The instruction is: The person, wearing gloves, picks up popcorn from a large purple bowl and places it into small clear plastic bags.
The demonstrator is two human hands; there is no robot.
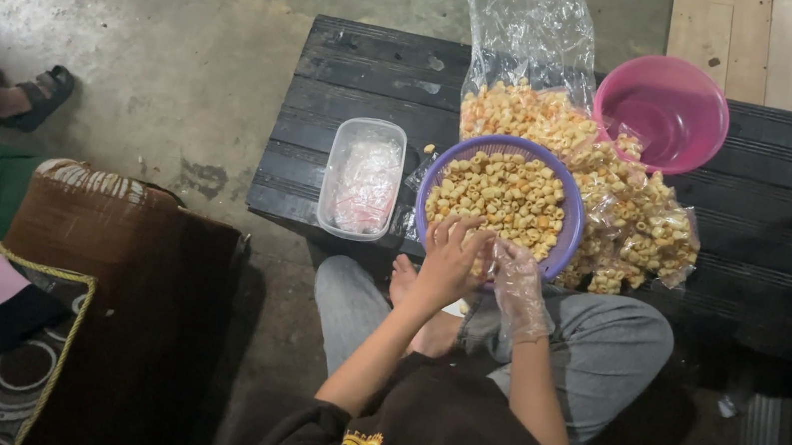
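Starting at the left edge of the low black slatted table (780, 214), I am seeing a clear lidded plastic box (362, 178) resting near the front edge, untouched. Beside it, at the middle of the front edge, a purple bowl (571, 206) is sitting, filled with small ring-shaped crackers (505, 198). My left hand (452, 258) is reaching over the bowl's near rim, bare, fingers curled down into the crackers as if pinching a few; I cannot tell exactly how many it is gripping. My right hand (517, 288), wearing a loose clear plastic glove, is hanging just beside it at the rim, fingers loosely together, and I cannot tell whether it is holding anything. I am judging the crackers to be very light, dry, stiff and brittle, so a gentle pinch or a cupped scoop suits them better than a squeeze. Behind the bowl, a big clear bag (541, 29) is spilling more crackers toward the right, and a pink basin (667, 110) is standing at the back edge.
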